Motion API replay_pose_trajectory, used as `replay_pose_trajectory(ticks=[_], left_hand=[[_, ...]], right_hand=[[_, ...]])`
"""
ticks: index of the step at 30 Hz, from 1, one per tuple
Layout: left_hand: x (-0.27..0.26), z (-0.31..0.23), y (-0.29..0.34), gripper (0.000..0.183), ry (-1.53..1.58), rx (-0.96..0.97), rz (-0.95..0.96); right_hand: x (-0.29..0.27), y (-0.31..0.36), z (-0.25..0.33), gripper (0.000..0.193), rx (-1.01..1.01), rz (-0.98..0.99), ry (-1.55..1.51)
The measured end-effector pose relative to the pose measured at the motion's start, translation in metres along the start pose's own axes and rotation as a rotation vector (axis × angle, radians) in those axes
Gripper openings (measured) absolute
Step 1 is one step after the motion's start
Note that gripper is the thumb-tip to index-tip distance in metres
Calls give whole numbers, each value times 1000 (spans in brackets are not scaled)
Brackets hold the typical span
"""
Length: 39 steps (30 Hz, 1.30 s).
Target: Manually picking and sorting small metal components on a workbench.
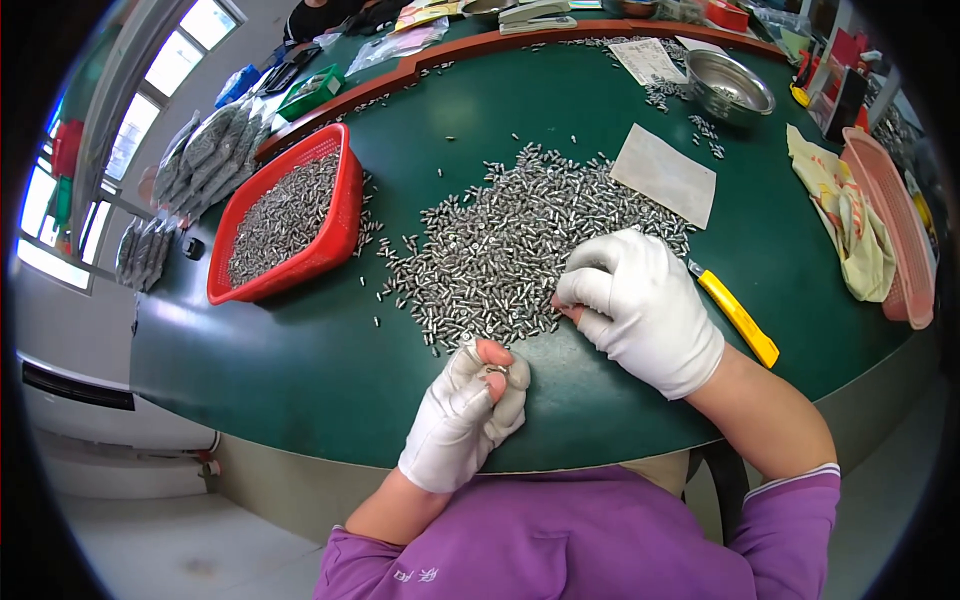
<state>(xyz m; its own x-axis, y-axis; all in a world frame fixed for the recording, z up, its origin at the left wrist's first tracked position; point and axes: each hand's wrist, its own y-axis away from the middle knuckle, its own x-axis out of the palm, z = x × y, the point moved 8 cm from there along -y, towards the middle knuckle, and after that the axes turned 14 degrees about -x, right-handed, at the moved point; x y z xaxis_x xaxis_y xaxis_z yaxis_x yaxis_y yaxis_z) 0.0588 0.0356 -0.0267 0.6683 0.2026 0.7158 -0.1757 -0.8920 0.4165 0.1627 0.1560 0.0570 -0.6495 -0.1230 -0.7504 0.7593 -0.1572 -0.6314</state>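
Observation:
A wide heap of small shiny metal pins (500,250) is spread over the green table top. At its near edge, my left hand (465,415) in a white glove with bare fingertips pinches one small metal pin (497,370) between thumb and finger. My right hand (645,310), gloved the same way, rests at the heap's right side. Its fingers are bent together at the pins, and whatever lies between the fingertips is hidden. Just right of that hand lies a yellow-handled cutter knife (738,318). A grey-white sheet (665,175) partly covers the heap's far right edge.
A red plastic basket (350,205) full of pins stands on the left, near stacked filled bags (205,165). Far right are a steel bowl (728,85), a yellowish cloth (845,220) and a pink basket (890,240). A raised reddish-brown edge (500,45) borders the table's far side.

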Motion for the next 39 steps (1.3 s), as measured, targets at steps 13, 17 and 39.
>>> replay_pose_trajectory(ticks=[13, 17, 39], left_hand=[[1, 0, -2, 32, 26, 33, 71], [2, -1, 0, 29, -42, 41, -11], [4, -2, 2, 14, -143, 66, -125]], right_hand=[[22, 2, 15, 8, -79, 159, 83], [11, 0, 17, 13, 7, 44, -158], [6, -4, 30, 20, -143, -82, -364]])
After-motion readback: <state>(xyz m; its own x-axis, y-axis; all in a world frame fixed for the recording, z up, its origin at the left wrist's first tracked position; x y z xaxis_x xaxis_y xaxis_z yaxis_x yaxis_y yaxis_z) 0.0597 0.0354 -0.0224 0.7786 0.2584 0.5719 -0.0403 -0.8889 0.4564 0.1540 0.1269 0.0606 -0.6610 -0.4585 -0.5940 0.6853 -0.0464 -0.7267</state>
